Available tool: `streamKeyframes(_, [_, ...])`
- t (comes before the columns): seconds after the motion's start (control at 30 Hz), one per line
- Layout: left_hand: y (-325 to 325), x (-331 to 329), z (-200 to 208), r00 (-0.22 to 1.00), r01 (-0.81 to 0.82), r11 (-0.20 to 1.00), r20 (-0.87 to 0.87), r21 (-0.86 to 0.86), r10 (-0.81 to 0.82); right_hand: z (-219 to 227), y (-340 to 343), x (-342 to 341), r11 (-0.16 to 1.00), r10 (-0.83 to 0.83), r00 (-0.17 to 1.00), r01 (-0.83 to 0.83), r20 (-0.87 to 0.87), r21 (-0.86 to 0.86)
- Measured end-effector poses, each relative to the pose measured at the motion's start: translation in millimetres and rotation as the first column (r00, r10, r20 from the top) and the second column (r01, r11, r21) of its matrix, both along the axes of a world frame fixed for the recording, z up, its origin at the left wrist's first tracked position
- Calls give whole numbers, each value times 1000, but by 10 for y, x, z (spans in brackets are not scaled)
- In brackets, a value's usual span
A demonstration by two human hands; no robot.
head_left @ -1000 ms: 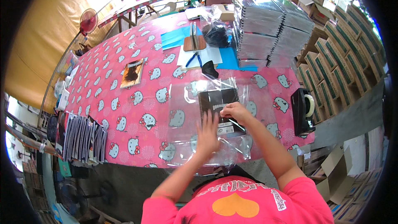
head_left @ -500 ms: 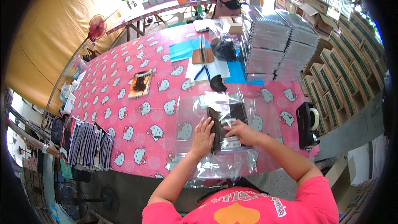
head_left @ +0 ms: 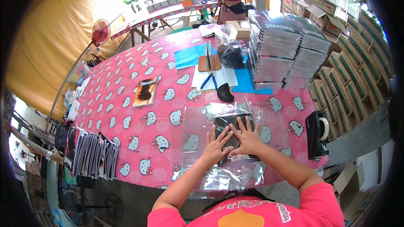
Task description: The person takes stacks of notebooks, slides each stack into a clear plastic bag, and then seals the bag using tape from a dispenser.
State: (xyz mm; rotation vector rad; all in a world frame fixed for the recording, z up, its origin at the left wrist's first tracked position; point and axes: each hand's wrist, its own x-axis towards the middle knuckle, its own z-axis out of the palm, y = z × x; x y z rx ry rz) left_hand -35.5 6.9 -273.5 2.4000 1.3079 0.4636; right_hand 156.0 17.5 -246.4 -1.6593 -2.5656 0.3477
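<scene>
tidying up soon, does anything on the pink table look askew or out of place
Slightly: the orange-and-black book lies alone at an angle, well left of the neatly stacked notebooks. I see no spill or damage.

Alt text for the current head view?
A person's left hand and right hand lie spread on a dark notebook surrounded by clear plastic, on a pink patterned tablecloth. A tape dispenser stands at right, spiral-bound books at left; beyond are blue-handled pliers and tall book stacks.
</scene>
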Motion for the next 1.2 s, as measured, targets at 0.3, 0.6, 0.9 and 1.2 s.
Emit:
streamKeyframes(0.3, [298, 296, 181, 971, -9, 998, -238, -57, -4, -26, -433, 50, 985, 42, 990, -18, -138, 173])
streamKeyframes(0.6, [208, 263, 239, 981, -45, 996, -192, -81, 29, 470, -1205, 2460, 376, -417, 377, 900, -827, 220])
streamKeyframes(0.9, [214, 276, 296, 988, -71, 986, -148, -151, 48, -8, -1165, 3275, 353, -761, 5, 842, -648, -407])
streamKeyframes(1.2, [208, 312, 293, 989, -67, 988, -143, -138, 47, 88, -1950, 2908, 483, -425, -152, 796, -892, -366])
